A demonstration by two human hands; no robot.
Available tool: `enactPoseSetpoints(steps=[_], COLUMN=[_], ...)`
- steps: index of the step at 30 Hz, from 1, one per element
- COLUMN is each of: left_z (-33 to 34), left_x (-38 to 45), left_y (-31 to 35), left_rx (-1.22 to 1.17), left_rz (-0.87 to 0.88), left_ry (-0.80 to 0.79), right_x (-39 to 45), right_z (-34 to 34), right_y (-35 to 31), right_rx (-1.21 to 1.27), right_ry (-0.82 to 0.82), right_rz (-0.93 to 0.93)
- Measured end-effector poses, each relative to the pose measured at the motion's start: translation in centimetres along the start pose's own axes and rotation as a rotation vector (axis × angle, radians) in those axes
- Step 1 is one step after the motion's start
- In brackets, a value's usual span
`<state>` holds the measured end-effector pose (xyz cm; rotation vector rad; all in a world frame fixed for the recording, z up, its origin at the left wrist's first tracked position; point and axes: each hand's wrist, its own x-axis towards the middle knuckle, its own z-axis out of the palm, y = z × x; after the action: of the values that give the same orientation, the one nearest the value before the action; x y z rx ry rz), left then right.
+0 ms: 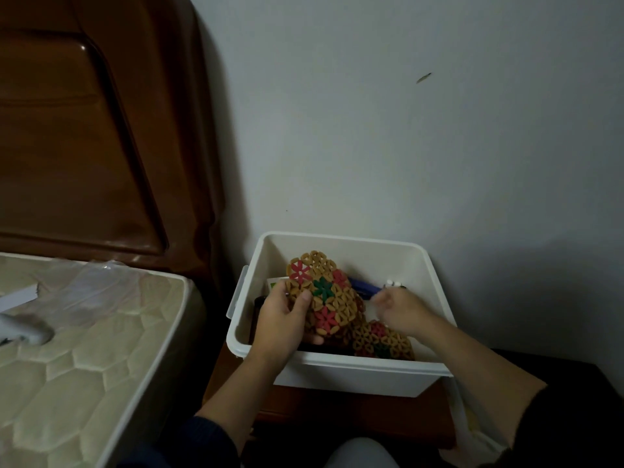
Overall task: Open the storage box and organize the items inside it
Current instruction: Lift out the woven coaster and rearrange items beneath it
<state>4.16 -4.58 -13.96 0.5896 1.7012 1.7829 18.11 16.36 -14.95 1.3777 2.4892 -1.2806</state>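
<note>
The white storage box (341, 368) stands open with no lid, on a wooden nightstand against the wall. My left hand (283, 319) grips a round woven bamboo mat (324, 292) with red and green flower pieces, held tilted above the box's left side. A second woven mat (385, 342) lies inside near the front wall. My right hand (400, 309) reaches into the right half, fingers blurred, over a blue item (363, 287) and small white pieces (393, 283). A dark item (258, 309) stands at the box's left wall.
A quilted mattress (84, 349) with clear plastic wrap and white objects on it lies to the left, below a brown wooden headboard (84, 130). The nightstand (337, 417) shows under the box. A light bag (472, 430) hangs at the lower right. The grey wall stands behind.
</note>
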Motion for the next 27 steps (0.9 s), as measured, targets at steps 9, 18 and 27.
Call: enactPoseSetpoints(steps=[9, 18, 27], left_z=[0.2, 0.3, 0.5], left_x=[0.7, 0.7, 0.6], left_y=[-0.7, -0.7, -0.6], left_rx=[0.055, 0.083, 0.14], left_rz=[0.029, 0.053, 0.061], left_ry=[0.014, 0.025, 0.062], right_x=[2.9, 4.8, 2.7], right_z=[2.0, 1.8, -0.3], right_y=[3.6, 4.6, 2.8], right_rx=[-0.587, -0.602, -0.531], right_ry=[-0.314, -0.216, -0.14], right_rz=[0.035, -0.006, -0.148])
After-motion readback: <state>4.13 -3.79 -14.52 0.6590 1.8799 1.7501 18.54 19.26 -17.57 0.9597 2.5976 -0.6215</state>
